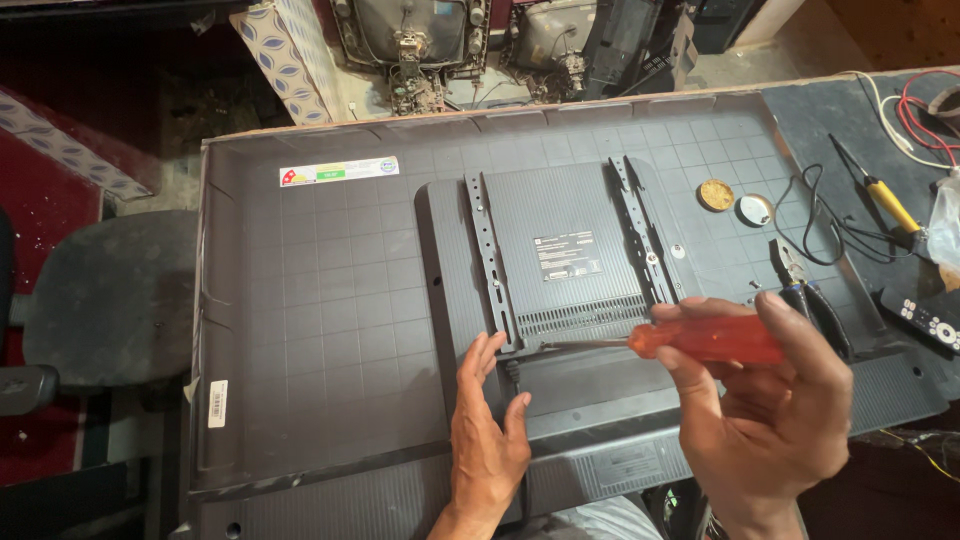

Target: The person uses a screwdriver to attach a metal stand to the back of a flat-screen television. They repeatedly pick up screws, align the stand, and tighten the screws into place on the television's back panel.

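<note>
A flat-screen television lies face down, its dark grey back cover up. Two black metal mounting brackets run down either side of the raised centre panel. My right hand grips a screwdriver with an orange-red handle; its thin shaft points left, the tip at the lower end of the left bracket. My left hand rests flat on the cover just below that bracket end, fingers spread and holding nothing.
On the right side lie pliers, a yellow-handled soldering iron with black cable, two small round tins, a remote control and red wires. Old tube television chassis stand beyond the far edge. A dark chair sits at the left.
</note>
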The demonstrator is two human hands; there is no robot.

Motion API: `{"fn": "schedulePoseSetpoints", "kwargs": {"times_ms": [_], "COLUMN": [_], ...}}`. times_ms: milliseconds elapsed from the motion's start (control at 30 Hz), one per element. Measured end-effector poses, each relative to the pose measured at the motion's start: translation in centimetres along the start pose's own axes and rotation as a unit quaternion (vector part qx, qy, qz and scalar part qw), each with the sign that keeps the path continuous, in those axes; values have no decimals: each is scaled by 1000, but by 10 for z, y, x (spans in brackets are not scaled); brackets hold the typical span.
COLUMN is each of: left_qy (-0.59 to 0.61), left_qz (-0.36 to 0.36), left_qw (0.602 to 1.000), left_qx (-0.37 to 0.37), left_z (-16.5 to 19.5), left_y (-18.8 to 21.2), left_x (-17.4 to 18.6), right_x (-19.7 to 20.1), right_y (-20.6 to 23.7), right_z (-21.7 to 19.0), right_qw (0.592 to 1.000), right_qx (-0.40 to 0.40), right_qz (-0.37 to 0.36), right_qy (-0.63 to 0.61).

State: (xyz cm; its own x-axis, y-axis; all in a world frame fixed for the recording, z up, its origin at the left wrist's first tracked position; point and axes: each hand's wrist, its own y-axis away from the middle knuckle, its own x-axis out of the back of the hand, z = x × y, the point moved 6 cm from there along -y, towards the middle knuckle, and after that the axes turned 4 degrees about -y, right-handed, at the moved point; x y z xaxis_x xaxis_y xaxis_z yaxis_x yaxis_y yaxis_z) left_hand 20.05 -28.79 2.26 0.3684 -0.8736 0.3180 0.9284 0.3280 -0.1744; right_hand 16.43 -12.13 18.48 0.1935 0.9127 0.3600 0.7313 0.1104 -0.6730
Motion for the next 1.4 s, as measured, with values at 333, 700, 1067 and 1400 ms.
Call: {"fn": "schedulePoseSetpoints", "kwargs": {"times_ms": [333, 700, 1067, 1400], "left_qy": [5, -98, -101, -58], "left_qz": [-14, -47, -116, -199], "left_qw": [1000, 984, 967, 967], "left_qx": [7, -140, -203, -148], "left_z": [0, 29, 35, 21], "left_y": [-1, -21, -39, -52], "left_x": [-1, 5, 1, 13], "right_x": [-12, -19, -20, -21], "right_y": [-25, -40, -43, -42], "right_z": [-6, -12, -27, -12], "right_qw": [996, 992, 978, 990], "right_qx": [38, 30, 97, 21], "right_qz": [-82, -111, -92, -133], "right_qy": [18, 48, 158, 38]}}
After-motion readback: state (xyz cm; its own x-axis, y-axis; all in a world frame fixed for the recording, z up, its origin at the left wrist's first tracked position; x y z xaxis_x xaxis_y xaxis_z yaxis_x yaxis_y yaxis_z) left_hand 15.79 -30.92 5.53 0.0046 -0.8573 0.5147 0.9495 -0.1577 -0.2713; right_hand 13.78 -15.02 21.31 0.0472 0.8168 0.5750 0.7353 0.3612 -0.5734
